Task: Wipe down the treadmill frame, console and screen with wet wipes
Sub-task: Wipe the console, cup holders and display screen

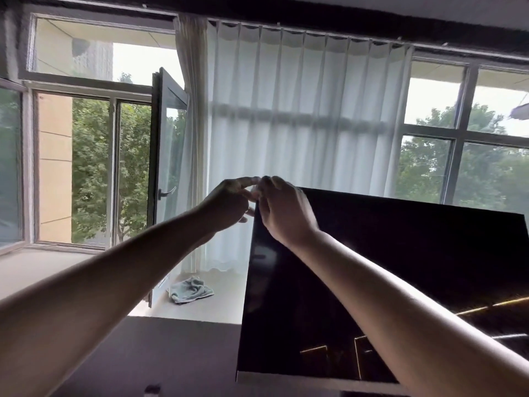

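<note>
We are working at the screen [400, 267] corner; left hand [229, 202] pinching a pale scrap [254, 192], perhaps wipe; right hand [282, 210] curled, grip unclear; console, frame likely pending.

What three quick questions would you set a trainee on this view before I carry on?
1. True or false: the left hand and right hand meet at the screen's upper left corner, as seen.
2. The cloth lies: A) on the screen, B) on the ledge below the curtain, C) in a hand.
3. Fill in: the window left of the curtain stands ____.

Key: 1 true; 2 B; 3 open.
</note>
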